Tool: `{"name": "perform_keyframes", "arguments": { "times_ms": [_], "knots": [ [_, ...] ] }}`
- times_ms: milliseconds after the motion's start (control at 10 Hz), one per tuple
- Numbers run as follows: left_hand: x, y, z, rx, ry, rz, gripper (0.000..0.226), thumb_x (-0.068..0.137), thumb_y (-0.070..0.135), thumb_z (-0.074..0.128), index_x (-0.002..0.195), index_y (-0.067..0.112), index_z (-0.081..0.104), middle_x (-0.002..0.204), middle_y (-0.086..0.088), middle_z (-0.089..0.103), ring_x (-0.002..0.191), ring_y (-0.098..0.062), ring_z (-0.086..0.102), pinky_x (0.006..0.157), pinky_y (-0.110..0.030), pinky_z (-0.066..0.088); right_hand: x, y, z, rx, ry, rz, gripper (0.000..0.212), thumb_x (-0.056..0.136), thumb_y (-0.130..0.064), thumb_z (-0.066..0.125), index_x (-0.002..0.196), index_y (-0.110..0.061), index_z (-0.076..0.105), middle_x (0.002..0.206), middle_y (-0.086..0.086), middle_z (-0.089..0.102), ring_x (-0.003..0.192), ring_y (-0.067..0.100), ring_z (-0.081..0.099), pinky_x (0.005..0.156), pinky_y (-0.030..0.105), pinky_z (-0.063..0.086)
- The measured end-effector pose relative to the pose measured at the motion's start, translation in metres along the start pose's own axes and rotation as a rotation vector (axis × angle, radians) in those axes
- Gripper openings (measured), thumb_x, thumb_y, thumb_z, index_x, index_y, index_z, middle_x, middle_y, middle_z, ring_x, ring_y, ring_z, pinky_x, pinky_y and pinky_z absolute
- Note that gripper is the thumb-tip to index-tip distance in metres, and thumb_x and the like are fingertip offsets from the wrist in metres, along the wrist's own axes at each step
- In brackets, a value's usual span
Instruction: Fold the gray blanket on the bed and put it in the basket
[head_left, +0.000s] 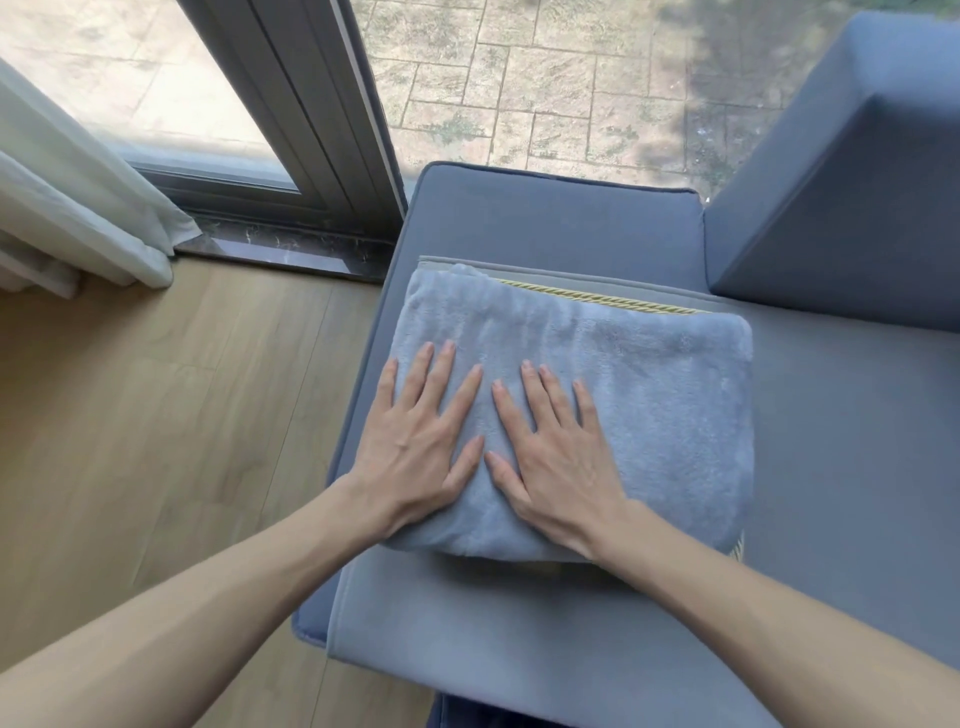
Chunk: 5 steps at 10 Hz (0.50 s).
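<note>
The left hand (415, 441) and right hand (558, 457) are lying flat, fingers spread (thumbs nearly touching), pressing the near-left part of the folded gray blanket (649, 405), which is sitting on a blue-gray seat cushion (545, 228) beside the window frame (311, 130).

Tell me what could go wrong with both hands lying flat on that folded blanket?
The left hand and right hand only press on the gray blanket, gripping nothing, so its folds may spring open when lifted. It lies on a yellow-corded cushion, which might get dragged along. It sits near the left edge of the seat, so a push could slide it toward the floor.
</note>
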<state>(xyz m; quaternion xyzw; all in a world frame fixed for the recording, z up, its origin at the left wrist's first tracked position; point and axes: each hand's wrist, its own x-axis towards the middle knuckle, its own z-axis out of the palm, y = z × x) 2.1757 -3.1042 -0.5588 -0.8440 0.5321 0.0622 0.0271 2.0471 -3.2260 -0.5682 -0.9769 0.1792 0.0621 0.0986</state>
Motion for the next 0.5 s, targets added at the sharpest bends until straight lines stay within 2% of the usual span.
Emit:
{"name": "perform_keyframes", "arguments": {
  "times_ms": [200, 400, 500],
  "knots": [
    [0.000, -0.001, 0.013, 0.010, -0.023, -0.013, 0.068, 0.088, 0.050, 0.033, 0.146, 0.015, 0.032, 0.153, -0.020, 0.023, 0.142, -0.036, 0.022, 0.111, -0.056, 0.024, -0.001, -0.003, 0.008, -0.023, -0.014, 0.011, 0.067, 0.089, -0.051, 0.032, 0.146, -0.015, 0.033, 0.152, 0.022, 0.027, 0.141, 0.035, 0.025, 0.112, 0.055, 0.016],
    [0.004, 0.000, -0.004, -0.005, -0.037, -0.018, 0.066, 0.086, 0.048, 0.033, 0.143, 0.015, 0.037, 0.151, -0.020, 0.030, 0.139, -0.038, 0.027, 0.110, -0.057, 0.026, 0.000, -0.005, -0.009, -0.023, -0.027, 0.046, 0.068, 0.087, -0.051, 0.031, 0.143, -0.015, 0.038, 0.148, 0.022, 0.035, 0.137, 0.036, 0.033, 0.110, 0.055, 0.025],
    [0.003, 0.010, -0.020, -0.052, -0.046, -0.013, 0.064, 0.085, 0.046, 0.031, 0.138, 0.014, 0.044, 0.147, -0.022, 0.035, 0.136, -0.039, 0.033, 0.108, -0.057, 0.028, -0.005, -0.013, -0.023, 0.013, -0.018, 0.093, 0.066, 0.084, -0.048, 0.032, 0.139, -0.013, 0.045, 0.142, 0.023, 0.043, 0.131, 0.038, 0.043, 0.105, 0.056, 0.033]
  ]
}}
